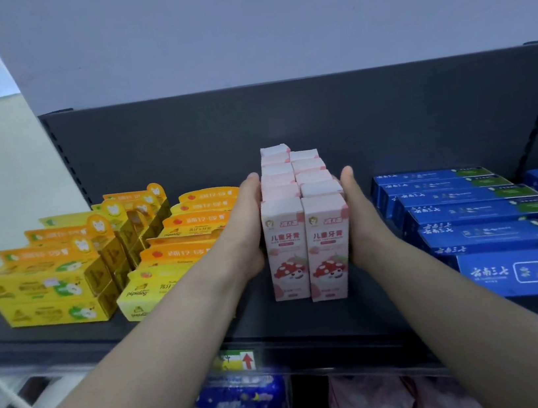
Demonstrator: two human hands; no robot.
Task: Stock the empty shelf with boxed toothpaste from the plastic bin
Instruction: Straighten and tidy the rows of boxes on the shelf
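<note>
Two rows of upright pink toothpaste boxes stand in the middle of the dark shelf. My left hand presses flat against the left side of the rows. My right hand presses flat against the right side. Both sets of fingers reach back along the boxes, with the fingertips hidden behind them. The plastic bin is out of view.
Yellow and orange toothpaste boxes fill the shelf's left part. Blue toothpaste boxes lie stacked on the right. Packaged goods sit on the lower shelf. A bare strip of shelf lies in front of the pink boxes.
</note>
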